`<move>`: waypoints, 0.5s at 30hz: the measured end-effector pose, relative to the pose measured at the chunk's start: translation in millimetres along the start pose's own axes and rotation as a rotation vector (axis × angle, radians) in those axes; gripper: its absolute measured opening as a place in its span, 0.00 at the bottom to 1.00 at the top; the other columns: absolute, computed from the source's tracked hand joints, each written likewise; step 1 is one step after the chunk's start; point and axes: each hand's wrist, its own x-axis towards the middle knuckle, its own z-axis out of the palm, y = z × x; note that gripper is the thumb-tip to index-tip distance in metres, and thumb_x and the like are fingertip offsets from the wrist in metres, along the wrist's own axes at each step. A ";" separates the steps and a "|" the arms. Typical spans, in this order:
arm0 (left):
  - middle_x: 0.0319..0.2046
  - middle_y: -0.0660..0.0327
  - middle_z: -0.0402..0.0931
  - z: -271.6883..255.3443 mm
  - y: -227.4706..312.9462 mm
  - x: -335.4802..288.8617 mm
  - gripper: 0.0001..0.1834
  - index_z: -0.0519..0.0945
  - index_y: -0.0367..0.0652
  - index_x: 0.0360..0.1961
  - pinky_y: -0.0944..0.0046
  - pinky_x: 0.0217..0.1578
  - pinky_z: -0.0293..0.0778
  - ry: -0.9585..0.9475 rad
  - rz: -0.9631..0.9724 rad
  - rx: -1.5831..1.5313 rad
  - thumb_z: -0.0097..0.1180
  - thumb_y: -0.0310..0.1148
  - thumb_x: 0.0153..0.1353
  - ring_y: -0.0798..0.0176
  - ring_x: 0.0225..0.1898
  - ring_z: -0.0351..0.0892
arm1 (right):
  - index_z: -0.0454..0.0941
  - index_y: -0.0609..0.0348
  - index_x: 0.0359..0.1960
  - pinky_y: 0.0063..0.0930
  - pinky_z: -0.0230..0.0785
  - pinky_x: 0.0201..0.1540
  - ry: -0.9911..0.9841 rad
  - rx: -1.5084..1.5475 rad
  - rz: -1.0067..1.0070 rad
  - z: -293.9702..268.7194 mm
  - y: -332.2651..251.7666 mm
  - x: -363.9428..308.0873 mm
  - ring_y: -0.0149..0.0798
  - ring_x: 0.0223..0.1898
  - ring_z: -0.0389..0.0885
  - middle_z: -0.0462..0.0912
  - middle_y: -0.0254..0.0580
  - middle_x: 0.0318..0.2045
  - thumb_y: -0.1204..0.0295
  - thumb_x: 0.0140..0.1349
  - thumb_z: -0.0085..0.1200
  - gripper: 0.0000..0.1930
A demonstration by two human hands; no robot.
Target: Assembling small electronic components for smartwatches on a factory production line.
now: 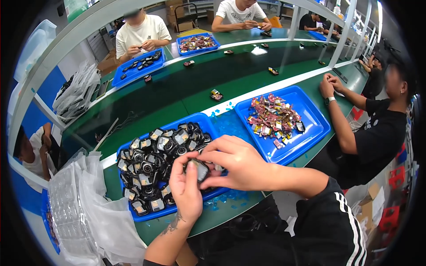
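Observation:
My left hand (187, 193) is closed around the lower left side of a black smartwatch case (202, 170) with a grey face. From the other side my right hand (239, 162) reaches over, its thumb and fingers closed on the same case. Both hands are raised over the front right part of a blue tray (212, 126). Heaped in that tray are many black smartwatch cases (148, 168), some with pale rectangular parts showing. My fingers hide part of the held case and the cases beneath it.
Right of my hands, a second blue tray (290, 153) holds a pile of small red and yellow parts (273, 117). Plastic trays in clear bags (77, 206) are stacked at left. Ahead, a green conveyor belt (177, 86) carries scattered pieces. Co-workers sit opposite and at right.

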 end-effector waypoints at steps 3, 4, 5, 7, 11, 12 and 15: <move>0.44 0.46 0.80 -0.2 -0.2 -4.0 0.10 0.68 0.38 0.50 0.67 0.35 0.81 0.051 -0.051 -0.088 0.45 0.29 0.71 0.61 0.36 0.84 | 0.83 0.57 0.38 0.32 0.74 0.41 -0.037 0.096 0.242 -28.1 25.7 -4.2 0.41 0.37 0.82 0.81 0.43 0.34 0.66 0.48 0.71 0.16; 0.45 0.44 0.79 -2.8 1.5 -3.1 0.09 0.67 0.38 0.49 0.65 0.35 0.83 0.068 -0.065 -0.075 0.45 0.29 0.71 0.58 0.35 0.85 | 0.83 0.58 0.36 0.35 0.74 0.41 0.006 0.024 0.407 -40.5 47.0 1.8 0.45 0.37 0.82 0.82 0.46 0.33 0.66 0.51 0.68 0.13; 0.46 0.42 0.79 -4.0 2.2 -2.0 0.09 0.66 0.39 0.49 0.63 0.34 0.84 0.080 -0.084 -0.066 0.46 0.29 0.71 0.55 0.35 0.86 | 0.84 0.59 0.33 0.38 0.75 0.41 0.049 -0.056 0.578 -53.9 73.8 6.9 0.49 0.37 0.83 0.83 0.49 0.32 0.67 0.53 0.66 0.11; 0.46 0.40 0.78 0.4 0.6 4.7 0.09 0.66 0.39 0.47 0.62 0.35 0.85 0.043 -0.137 -0.081 0.47 0.28 0.70 0.52 0.34 0.86 | 0.84 0.59 0.31 0.39 0.75 0.43 -0.131 -0.524 0.538 -76.9 144.3 -8.0 0.49 0.37 0.83 0.84 0.49 0.31 0.65 0.52 0.66 0.11; 0.49 0.41 0.77 -3.2 3.9 5.0 0.14 0.65 0.37 0.54 0.61 0.39 0.84 0.011 -0.242 -0.126 0.46 0.25 0.69 0.51 0.40 0.85 | 0.84 0.58 0.31 0.41 0.75 0.43 -0.417 -0.452 0.650 -55.7 177.9 -7.3 0.50 0.36 0.84 0.84 0.51 0.29 0.65 0.49 0.66 0.11; 0.50 0.41 0.76 -3.6 4.9 4.0 0.16 0.63 0.37 0.56 0.61 0.41 0.84 -0.006 -0.233 -0.126 0.45 0.24 0.68 0.51 0.41 0.84 | 0.84 0.59 0.31 0.41 0.75 0.44 -0.369 -0.492 0.640 -48.9 179.6 -8.7 0.50 0.37 0.84 0.84 0.51 0.30 0.66 0.49 0.66 0.11; 0.55 0.42 0.73 -2.5 5.4 3.7 0.24 0.58 0.39 0.64 0.61 0.43 0.82 -0.051 -0.210 -0.125 0.44 0.22 0.67 0.53 0.45 0.83 | 0.81 0.61 0.31 0.40 0.75 0.41 -0.288 -0.429 0.637 -50.4 176.3 -13.9 0.50 0.35 0.84 0.84 0.50 0.30 0.69 0.47 0.66 0.11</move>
